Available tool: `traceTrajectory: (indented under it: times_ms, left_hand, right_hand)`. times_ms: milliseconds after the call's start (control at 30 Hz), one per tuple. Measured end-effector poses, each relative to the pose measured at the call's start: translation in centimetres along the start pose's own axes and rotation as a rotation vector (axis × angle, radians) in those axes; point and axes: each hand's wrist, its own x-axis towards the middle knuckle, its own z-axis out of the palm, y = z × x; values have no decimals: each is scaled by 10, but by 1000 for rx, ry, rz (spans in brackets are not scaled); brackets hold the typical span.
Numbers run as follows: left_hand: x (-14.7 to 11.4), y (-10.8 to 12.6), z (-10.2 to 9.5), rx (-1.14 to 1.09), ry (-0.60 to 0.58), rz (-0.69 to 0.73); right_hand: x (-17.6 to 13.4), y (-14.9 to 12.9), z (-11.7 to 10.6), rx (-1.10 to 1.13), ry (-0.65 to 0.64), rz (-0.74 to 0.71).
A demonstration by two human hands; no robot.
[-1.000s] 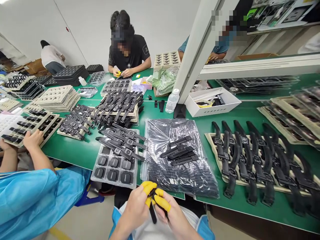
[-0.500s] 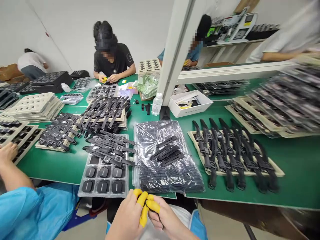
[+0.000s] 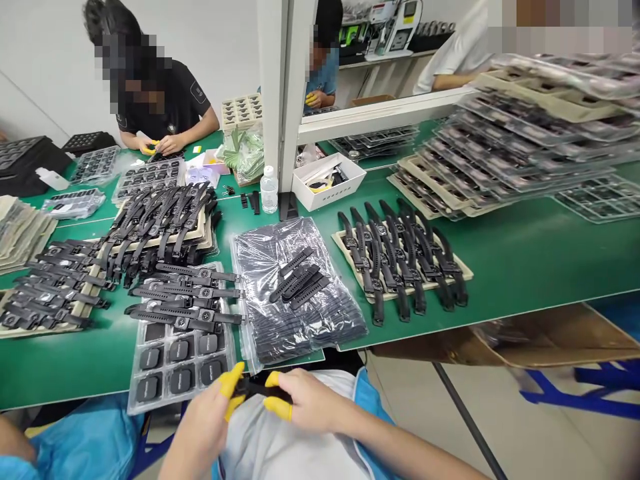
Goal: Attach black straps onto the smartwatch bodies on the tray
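Observation:
My left hand (image 3: 207, 410), with yellow finger cots, is closed on the dark case end of a black watch (image 3: 260, 389), low over my lap at the table's front edge. My right hand (image 3: 305, 401), also in yellow finger cots, pinches the watch's strap, which stretches between the two hands. The fingers partly cover the case. Just beyond my hands lies a clear bag of black straps (image 3: 315, 327), with several loose watch straps (image 3: 300, 277) on top. To its left, a clear plastic tray (image 3: 133, 373) holds square black watch heads, and strapped watches (image 3: 195, 293) lie across its far part.
A beige tray of strapped watches (image 3: 400, 260) lies right of the bag. High stacks of trays (image 3: 500, 153) lean at the far right. A water bottle (image 3: 269, 190) and a white box (image 3: 327, 193) stand by the post. A co-worker (image 3: 150, 100) sits opposite.
My hands have moved apart, and the black watch now shows stretched between them. The view has swung to the right, so the table's things appear farther left.

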Motion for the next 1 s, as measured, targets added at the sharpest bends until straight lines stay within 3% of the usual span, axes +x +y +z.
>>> traceTrajectory:
  times_ms: [100,233,300,333,400,467,533,667,833,1000]
  left_hand:
    - [1,-12,-31,186,-65,2]
    - [6,-18,-74,226,-227,-62]
    - [7,-31,-95,205,-230,-134]
    - [6,-42,-106,209,-236,-188]
    - [4,-70,-124,231,-268,-326]
    - [2,-101,-138,243,-339,-484]
    - [2,-129,-144,223,-425,-614]
    - [7,-167,-139,188,-495,-712]
    - [11,-190,-129,190,-453,-796]
    - [19,-196,-132,226,-349,-817]
  right_hand:
    - [0,-7,-12,-255,-81,-15]
    - [0,-9,-28,-239,-49,-54]
    - [3,-3,-48,-226,117,-50]
    - [7,2,-62,-256,282,-54]
    - [19,17,-94,-433,620,-78]
    - [34,35,-124,-636,824,-81]
    - [48,53,-145,-763,908,33]
    - [63,81,-156,-792,861,234]
    - [67,95,-152,-762,854,222]
    - [68,86,-155,-666,892,176]
